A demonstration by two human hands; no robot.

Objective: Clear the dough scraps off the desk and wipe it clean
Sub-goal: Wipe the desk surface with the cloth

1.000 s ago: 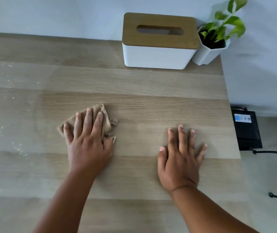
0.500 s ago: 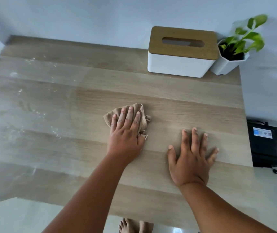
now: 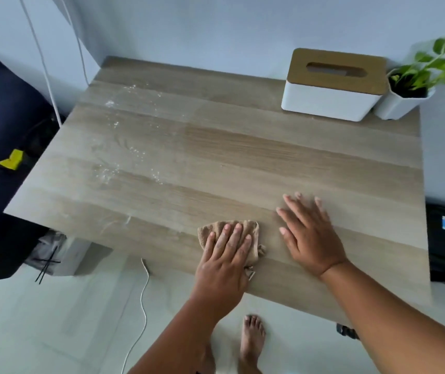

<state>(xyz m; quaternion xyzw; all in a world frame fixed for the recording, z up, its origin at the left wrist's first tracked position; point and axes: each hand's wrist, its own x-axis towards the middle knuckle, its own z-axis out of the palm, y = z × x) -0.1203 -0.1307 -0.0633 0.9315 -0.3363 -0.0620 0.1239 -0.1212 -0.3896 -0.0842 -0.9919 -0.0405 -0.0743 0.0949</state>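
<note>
Pale wall behind, light tile floor (image 3: 54,319) below, wooden desk (image 3: 243,157) fills the middle of the view.

Left hand (image 3: 224,261): flat, fingers straight and together, pressing a tan cloth (image 3: 253,233) onto the desk near its front edge, around 6 o'clock of the desktop. Cloth is bunched under the palm, folds stick out past the fingertips and to the right of the hand. No curl around it, just pressing down.

Right hand (image 3: 310,236): just beside the cloth at 3 o'clock of it, not touching it. Fingers spread and straight, palm down on the wood, holding nothing. Fingertips are motion-blurred, so whether they lie fully flat on the surface is unclear.

Dough scraps (image 3: 124,147): white specks and floury smears scattered over the left half of the desk, roughly 9 to 11 o'clock, well apart from the cloth. Right half looks darker and cleaner.

Tissue box (image 3: 332,87), white with wooden lid, at 1 o'clock by the wall. Potted plant (image 3: 410,90) touching or just beside it on the right corner.

White cable (image 3: 141,306) trails across the floor. Bare foot (image 3: 252,338) under the front edge.
</note>
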